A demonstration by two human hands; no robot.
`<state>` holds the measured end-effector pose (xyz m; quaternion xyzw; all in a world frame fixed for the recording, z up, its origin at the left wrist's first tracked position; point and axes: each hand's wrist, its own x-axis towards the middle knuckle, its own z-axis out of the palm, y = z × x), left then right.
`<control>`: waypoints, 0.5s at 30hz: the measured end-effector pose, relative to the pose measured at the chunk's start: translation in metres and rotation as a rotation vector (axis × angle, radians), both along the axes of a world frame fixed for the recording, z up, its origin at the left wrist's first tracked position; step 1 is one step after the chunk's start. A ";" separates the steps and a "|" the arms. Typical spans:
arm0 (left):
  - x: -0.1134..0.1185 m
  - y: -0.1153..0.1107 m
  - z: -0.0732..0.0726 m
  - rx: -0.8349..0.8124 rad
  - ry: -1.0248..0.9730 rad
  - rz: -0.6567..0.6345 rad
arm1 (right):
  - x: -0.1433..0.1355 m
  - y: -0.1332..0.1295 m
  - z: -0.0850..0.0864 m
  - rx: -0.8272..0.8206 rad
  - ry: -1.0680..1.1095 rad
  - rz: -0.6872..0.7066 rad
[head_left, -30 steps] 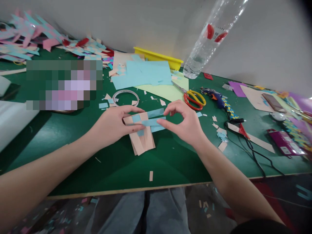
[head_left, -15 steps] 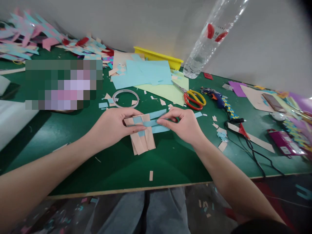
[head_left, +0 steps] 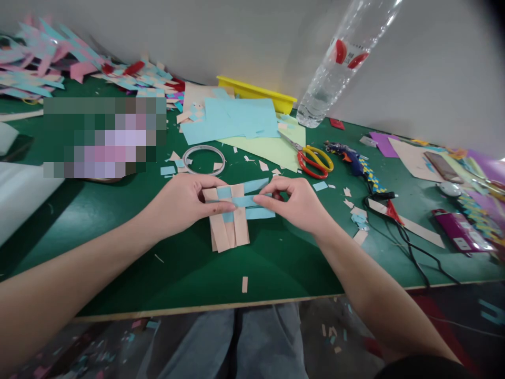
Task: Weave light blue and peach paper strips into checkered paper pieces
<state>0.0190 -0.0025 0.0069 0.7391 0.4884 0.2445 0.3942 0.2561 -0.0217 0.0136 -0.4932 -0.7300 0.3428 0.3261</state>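
Note:
Between my hands, just above the green table, is a small weave of pale pink and light blue paper strips. Its pink ends hang toward me and its blue ends stick out to the right. My left hand grips the weave's left side, thumb on top and fingers behind. With thumb and forefinger, my right hand pinches the middle blue paper strip. The other blue ends lie free above and below that pinch. What the fingers behind the weave touch is hidden.
Beyond my hands lie a tape ring, scissors and blue paper sheets. A plastic bottle stands at the back. Black cables and a purple box are on the right. Paper scraps dot the green table.
The weave has turned slightly, its pink ends shifting a little left and hanging straighter. My right hand has moved slightly left and keeps its pinch on the blue strip.

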 end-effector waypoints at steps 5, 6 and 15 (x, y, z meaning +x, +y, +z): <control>0.001 -0.002 -0.001 0.020 -0.022 -0.002 | -0.001 -0.001 0.000 -0.076 0.060 0.046; 0.001 -0.002 -0.002 0.006 -0.034 0.000 | -0.001 0.000 -0.001 -0.089 0.077 0.049; 0.000 0.001 -0.011 -0.187 -0.310 0.027 | 0.005 0.008 -0.014 -0.182 0.305 -0.117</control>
